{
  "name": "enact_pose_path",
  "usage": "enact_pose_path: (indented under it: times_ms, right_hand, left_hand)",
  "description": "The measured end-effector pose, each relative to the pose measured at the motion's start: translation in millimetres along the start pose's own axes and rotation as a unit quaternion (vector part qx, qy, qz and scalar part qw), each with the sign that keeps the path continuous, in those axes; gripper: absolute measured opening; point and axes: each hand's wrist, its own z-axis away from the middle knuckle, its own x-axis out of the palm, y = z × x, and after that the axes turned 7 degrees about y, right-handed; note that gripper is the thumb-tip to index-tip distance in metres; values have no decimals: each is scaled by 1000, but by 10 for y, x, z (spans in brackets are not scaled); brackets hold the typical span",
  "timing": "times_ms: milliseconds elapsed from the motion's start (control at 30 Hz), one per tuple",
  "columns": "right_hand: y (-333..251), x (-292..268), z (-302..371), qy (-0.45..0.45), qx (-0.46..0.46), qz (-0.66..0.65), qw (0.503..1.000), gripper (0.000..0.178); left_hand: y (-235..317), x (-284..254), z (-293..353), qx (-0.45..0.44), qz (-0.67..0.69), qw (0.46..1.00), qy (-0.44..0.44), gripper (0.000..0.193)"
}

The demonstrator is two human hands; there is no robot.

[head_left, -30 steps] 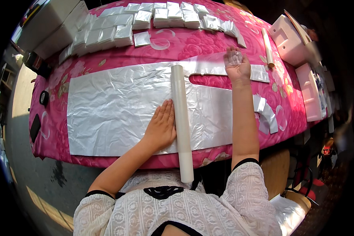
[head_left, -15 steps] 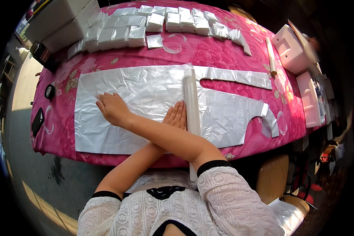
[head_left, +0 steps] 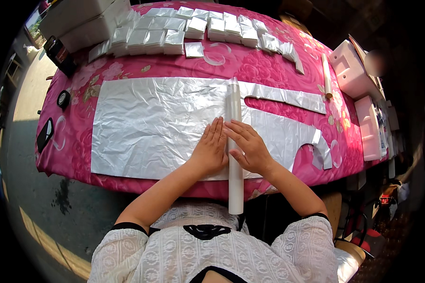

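A wide silvery-white plastic sheet (head_left: pixel 146 127) lies spread and wrinkled across the table, with long strips and curved cut-outs at its right end, like an apron. A whitish tube (head_left: pixel 236 193) rests crosswise over it, its near end jutting past the table edge. Flat on the sheet, against the tube's left side, is my left hand (head_left: pixel 210 147), fingers straight and close together. My right hand (head_left: pixel 248 147) lies over the tube with its fingers stretched out, their tips near my left fingers. Neither hand grips anything.
Stacks of folded silvery squares (head_left: pixel 148 40) line the far edge beside white boxes (head_left: pixel 92 23). At left are a dark jar (head_left: pixel 59 55), a black tape roll (head_left: pixel 63 99) and a black phone-like object (head_left: pixel 45 134). Another tube (head_left: pixel 327 75) and foam boxes (head_left: pixel 352 66) stand right.
My right hand has come back from the sheet's left part, uncrossing my arms, and now lies on the tube. My left hand stays beside the tube.
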Motion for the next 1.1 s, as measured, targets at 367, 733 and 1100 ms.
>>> enact_pose_path:
  times_ms: [367,733,1100]
  right_hand:
    - [-126,746,-476,-178,-133,13,975,66]
    - [-446,1160,-1229,-173,-201,-128,956,48]
    - [-1224,2568,-2123,-207,-236,0,949,57]
  left_hand:
    - [-467,-1153,644,-169,231,938,198,54]
    - [-751,-1834,2190,-372,362,798,306,57]
    - [-418,-1905,2193,-404,-116,897,136,65]
